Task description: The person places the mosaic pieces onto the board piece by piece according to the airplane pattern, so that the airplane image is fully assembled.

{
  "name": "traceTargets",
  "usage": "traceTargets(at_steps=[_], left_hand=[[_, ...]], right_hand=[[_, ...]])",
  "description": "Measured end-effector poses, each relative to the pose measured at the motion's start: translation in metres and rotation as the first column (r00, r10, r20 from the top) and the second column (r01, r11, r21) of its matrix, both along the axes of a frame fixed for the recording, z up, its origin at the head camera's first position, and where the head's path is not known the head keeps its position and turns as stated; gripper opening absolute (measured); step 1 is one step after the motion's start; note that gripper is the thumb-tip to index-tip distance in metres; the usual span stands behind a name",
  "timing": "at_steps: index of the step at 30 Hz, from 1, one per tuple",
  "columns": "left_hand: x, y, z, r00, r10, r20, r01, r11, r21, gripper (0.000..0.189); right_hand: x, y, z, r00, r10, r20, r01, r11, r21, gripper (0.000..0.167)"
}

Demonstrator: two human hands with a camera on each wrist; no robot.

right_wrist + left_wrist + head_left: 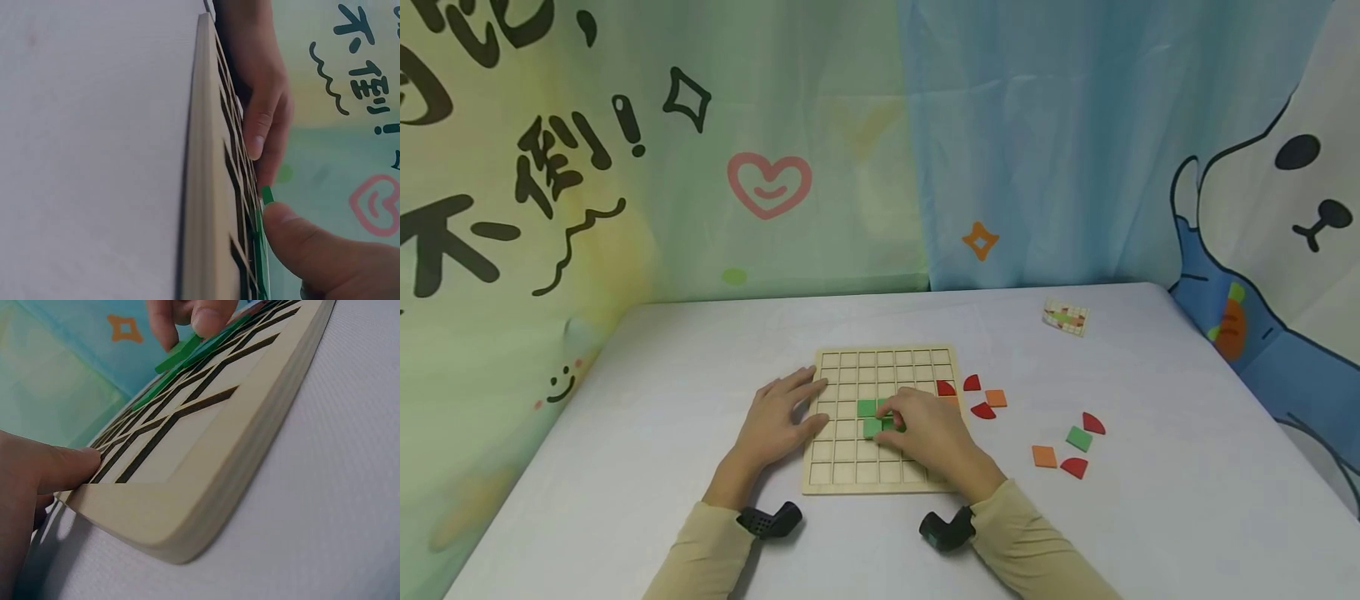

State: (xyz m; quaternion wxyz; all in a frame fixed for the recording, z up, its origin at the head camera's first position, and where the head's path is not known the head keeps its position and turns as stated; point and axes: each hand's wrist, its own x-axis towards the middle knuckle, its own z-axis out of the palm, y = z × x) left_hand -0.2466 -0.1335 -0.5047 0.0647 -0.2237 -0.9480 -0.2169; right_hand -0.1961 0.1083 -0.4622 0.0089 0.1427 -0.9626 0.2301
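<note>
Tile [177, 355], green and thin, pinched between thumb and fingers of the right hand [932, 429]. Tilts in the left wrist view, slanting from the fingertips down toward the lower left, with the free end pointing that way. Shows nearly edge-on in the right wrist view, so perhaps square, but with no long axis to be sure of. Sits at the very tips of thumb and fingers, outside the palm, over the middle of a wooden board [850, 489]. Lies close to other green pieces [872, 428], set in neighbouring grid cells.

Right hand bent at the fingers, with thumb opposed and just the tile between; reaches in over the board's right side.

Left hand [775, 421] spread at the board's left edge, fingers extended and well parted from the thumb. Touches the rim with the thumb.

Board flat on a white table [587, 467], nearly square. Bears, toward its right edge, a red quarter-round [946, 387] and an orange piece [951, 401] next to it.

Just right of the board, two red quarter-rounds [982, 411] and an orange square [996, 398]. Farther right, a looser group: two more red quarter-rounds [1093, 423], another orange square [1044, 456] and a green square [1079, 439]. Near the table's far edge, a small patterned card [1065, 318], slightly askew.
</note>
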Motion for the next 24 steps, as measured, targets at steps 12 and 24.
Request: traceTargets(at_steps=[12,24], left_hand=[[0.0005,0.0001,0.0005,1.000,0.000,0.005,0.000,1.000,0.012,0.057],[0.0009,0.0012,0.0017,1.000,-0.001,0.012,0.001,1.000,0.019,0.057]], right_hand=[[0.0005,-0.0051,-0.0044,1.000,-0.018,-0.006,0.018,1.000,0.011,0.025],[-0.0014,-0.0083,-0.0057,1.000,-0.030,-0.010,0.030,1.000,0.004,0.026]])
